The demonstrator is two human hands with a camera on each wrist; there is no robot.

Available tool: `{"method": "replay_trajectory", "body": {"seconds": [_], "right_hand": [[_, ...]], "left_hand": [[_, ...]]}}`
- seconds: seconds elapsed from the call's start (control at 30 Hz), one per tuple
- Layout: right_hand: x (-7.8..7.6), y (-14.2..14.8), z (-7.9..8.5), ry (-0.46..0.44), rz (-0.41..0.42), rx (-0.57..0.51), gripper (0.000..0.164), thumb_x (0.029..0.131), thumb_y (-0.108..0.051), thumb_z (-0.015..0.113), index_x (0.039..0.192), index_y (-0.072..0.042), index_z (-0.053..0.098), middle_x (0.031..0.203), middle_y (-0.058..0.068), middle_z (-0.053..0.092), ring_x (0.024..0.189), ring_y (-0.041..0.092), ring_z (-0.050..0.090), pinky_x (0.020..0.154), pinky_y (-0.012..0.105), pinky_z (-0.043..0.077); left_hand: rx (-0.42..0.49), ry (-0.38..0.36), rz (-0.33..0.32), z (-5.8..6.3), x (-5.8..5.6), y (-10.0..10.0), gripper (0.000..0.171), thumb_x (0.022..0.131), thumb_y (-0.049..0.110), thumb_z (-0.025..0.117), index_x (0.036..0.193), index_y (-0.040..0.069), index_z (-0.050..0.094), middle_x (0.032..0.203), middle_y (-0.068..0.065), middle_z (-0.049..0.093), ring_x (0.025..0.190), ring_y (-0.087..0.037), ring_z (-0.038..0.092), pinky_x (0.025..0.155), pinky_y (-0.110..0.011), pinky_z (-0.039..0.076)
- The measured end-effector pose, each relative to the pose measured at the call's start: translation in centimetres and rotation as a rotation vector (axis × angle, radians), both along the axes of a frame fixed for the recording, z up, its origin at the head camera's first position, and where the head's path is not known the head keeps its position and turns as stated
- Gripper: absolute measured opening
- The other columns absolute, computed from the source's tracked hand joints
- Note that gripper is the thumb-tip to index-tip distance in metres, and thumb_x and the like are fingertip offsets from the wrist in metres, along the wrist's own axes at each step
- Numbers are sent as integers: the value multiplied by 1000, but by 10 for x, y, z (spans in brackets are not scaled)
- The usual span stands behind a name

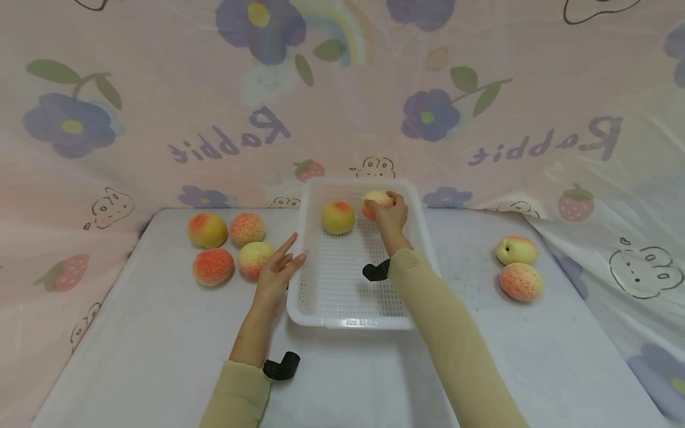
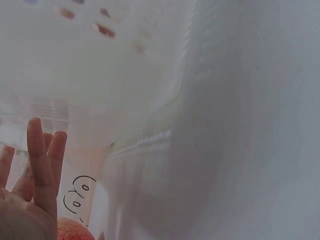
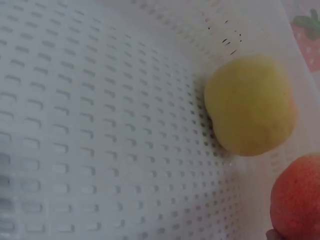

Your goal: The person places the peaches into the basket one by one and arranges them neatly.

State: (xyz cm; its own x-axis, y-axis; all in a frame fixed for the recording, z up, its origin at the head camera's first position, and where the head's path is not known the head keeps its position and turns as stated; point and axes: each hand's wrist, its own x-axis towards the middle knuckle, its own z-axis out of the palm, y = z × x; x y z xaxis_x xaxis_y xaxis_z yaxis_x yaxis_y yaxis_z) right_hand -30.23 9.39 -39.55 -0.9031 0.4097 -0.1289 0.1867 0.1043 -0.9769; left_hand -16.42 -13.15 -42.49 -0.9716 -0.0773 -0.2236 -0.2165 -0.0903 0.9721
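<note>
A white perforated plastic basket point(image 1: 342, 306) stands on the table. At its far right my right hand point(image 1: 394, 219) grips a pink-and-yellow peach point(image 1: 369, 210) with thumb and fingers. This peach point(image 3: 299, 200) shows red at the lower right of the right wrist view, a fingertip below it. Left of it a yellow peach with a red top point(image 1: 338, 219) sits on the basket floor. My left hand point(image 1: 274, 280), its fingers spread and fairly straight, is at the basket's left side, with a yellow-pink peach point(image 1: 254, 258) just beyond it. Whether it touches the rim is unclear.
Several more peaches, among them a red one point(image 1: 213, 267), lie in a group left of the basket. Two others point(image 1: 516, 251) lie close together at the table's right. A printed cloth point(image 1: 342, 119) hangs behind the white-covered table point(image 1: 150, 351).
</note>
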Motion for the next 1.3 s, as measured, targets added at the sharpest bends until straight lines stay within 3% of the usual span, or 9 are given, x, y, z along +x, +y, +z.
{"method": "replay_trajectory", "body": {"seconds": [0.33,0.6,0.9,1.3], "right_hand": [[0,2,-12,-43,54,83,64,75,-21,80,131,-9,50,138,17,39,127,31,39,107,40,37],[-2,2,-19,-42,99,122,64,74,-21,80,129,-8,50,136,18,40,125,31,41,106,39,38],[-2,0,-19,-77,121,154,65,75,-23,80,131,-9,50,137,18,40,126,31,40,108,40,36],[2,2,-12,-68,149,117,60,80,-22,75,133,-5,52,139,17,48,129,30,44,109,39,36]], "left_hand": [[7,-1,-7,0,-1,1,52,89,29,69,136,43,51,138,-8,43,125,-21,42,97,-38,42],[6,-2,-8,0,-1,1,52,89,29,69,135,44,51,137,-8,43,124,-21,43,98,-37,41],[16,-8,-8,2,0,0,52,90,30,68,136,45,49,132,-8,45,108,-17,48,87,-28,46],[28,10,0,0,1,1,53,90,27,68,136,43,50,125,-8,47,99,-15,53,82,-29,50]]}}
